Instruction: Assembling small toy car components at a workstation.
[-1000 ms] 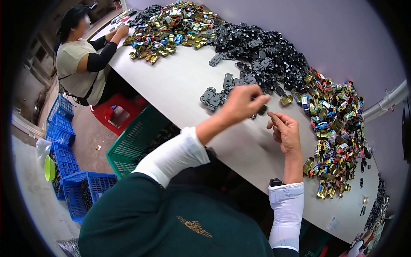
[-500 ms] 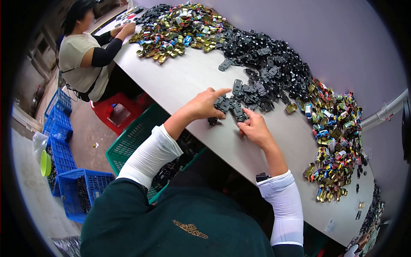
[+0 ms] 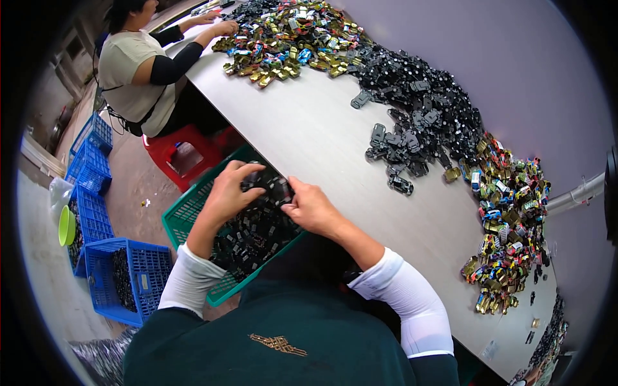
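— Both hands have come back off the surface (image 3: 309, 141) since half a second ago; then they lay on the black parts beside the dark heap, and now they hang over the green basket (image 3: 183, 222) at the near edge.

— Start with the big things, then.

— Beyond the hands runs the long pale surface. On it, further out and to the right of the hands, lies the heap of black toy-car bodies (image 3: 418, 109), with a few strays just short of it. Past that, far to the right, is a band of gold and coloured toy cars (image 3: 508, 212), and another pile of the same (image 3: 290, 38) sits far ahead to the left, in front of a seated co-worker (image 3: 138, 71).

— And lower down?

— Directly under the hands is the green basket, filled with black parts (image 3: 254, 238). Left of the left hand, on the floor, stand blue crates (image 3: 122, 276), with a red stool (image 3: 183, 154) ahead of them.

— The hands themselves?

— The left hand (image 3: 228, 193) and right hand (image 3: 312, 209) are close together, fingers curled around a small bunch of black pieces (image 3: 273, 188) held between them, just above the basket's load. How many pieces they grip I cannot tell.
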`<state>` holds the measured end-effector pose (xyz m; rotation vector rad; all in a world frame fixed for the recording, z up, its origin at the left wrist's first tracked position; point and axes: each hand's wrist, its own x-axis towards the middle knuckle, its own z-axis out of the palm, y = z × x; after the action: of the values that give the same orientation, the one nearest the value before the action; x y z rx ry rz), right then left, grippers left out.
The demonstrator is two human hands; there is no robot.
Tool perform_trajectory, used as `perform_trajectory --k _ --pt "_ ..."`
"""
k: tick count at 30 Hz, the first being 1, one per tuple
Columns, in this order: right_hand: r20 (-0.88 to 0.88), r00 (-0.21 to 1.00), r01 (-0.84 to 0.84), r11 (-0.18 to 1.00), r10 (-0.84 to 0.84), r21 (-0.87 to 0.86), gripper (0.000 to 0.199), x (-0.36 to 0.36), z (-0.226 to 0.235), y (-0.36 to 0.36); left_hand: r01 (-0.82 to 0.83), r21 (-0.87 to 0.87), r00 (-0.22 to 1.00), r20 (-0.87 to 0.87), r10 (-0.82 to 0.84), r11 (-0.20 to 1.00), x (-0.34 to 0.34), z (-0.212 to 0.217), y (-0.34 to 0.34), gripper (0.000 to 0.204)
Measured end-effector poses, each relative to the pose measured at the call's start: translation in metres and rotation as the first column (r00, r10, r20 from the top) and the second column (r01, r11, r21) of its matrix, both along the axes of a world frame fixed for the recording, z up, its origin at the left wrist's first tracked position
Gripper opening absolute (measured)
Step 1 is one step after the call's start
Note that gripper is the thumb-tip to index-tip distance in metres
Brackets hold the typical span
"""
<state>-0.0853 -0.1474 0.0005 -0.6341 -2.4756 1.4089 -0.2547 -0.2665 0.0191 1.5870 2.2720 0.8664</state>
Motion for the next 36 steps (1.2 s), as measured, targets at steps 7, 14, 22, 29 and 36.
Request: perform_trajectory --k 7,14,22,29,36 --pt "-0.033 0.999 -0.034 0.988 0.03 -0.152 0.044 0.025 0.008 0.018 -0.107 0.004 0.966 -0.238 0.105 0.994 -0.025 -0.025 -0.006 0.048" --pt "-0.197 0.829 0.493 0.85 -0.524 -0.186 0.013 0.132 0.006 0.104 0.266 0.261 0.962 -0.014 -0.272 0.928 0.043 0.032 0.111 0.018" --pt "-0.165 0.597 0.581 0.281 -0.785 0.764 0.018 0.241 0.008 0.18 0.65 0.227 0.756 -0.1 -0.647 0.725 0.153 0.005 0.195 0.021" --pt "-0.349 0.731 0.662 0.484 -0.586 0.573 0.012 0.251 -0.005 0.19 0.648 -0.074 0.72 -0.262 -0.642 0.758 0.191 0.008 0.213 0.034" --pt "-0.24 0.637 0.298 0.521 -0.732 -0.8 0.018 0.257 0.024 0.147 0.555 0.174 0.766 0.276 -0.581 0.814 0.22 0.02 0.249 0.031"
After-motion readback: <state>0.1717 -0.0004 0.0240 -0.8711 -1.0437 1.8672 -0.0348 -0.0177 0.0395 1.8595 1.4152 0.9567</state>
